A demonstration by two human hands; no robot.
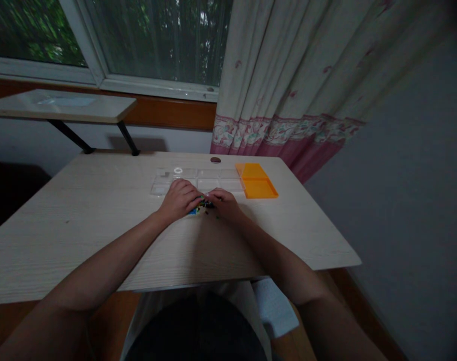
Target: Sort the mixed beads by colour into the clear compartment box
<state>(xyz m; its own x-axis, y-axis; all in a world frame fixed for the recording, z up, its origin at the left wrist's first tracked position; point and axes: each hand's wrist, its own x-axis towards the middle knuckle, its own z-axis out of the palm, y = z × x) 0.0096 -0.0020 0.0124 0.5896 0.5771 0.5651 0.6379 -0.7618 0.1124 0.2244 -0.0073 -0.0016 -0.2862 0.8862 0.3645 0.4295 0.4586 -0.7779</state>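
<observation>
Both my hands rest side by side on the pale wooden table (100,220), over a small heap of tiny coloured pieces (202,206), green, blue and dark. My left hand (180,199) lies curled over the left of the heap, fingers bent and closed together. My right hand (223,201) is bent in a pinch at the heap's right side, fingertips among the pieces. What each hand grips is too small and dark to name. Just behind the hands lies a clear plastic tray with several compartments (164,181).
An orange open case (255,180) lies at the table's back right, beside the clear tray. A small dark round spot (215,160) marks the back edge. A second table (62,106) stands under the window, with a flowered curtain (296,100) to its right.
</observation>
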